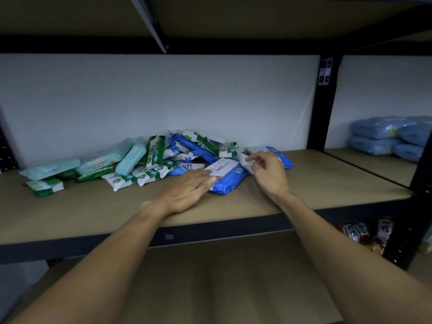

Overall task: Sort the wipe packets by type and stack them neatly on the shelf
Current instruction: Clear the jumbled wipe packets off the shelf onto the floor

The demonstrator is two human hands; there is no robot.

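Storeroom: black metal shelving (326,108), stacked blue packs (383,134), snack bags (357,231).

A black upright post (326,101) divides the shelving: left of it, a tan shelf board (93,206) runs along a plain white wall (152,94) in dim light. Right of the post, soft blue bundles (388,136) fill the neighbouring bay, and left above it a grey brace (149,22) crosses the dark upper board (233,17)

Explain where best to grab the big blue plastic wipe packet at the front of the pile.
Take the big blue plastic wipe packet by its near end, which sticks out of the pile onto bare shelf. Come from the front, fingers on top, thumb beneath; its far end lies tucked among other packets. The left hand rests flat on it.
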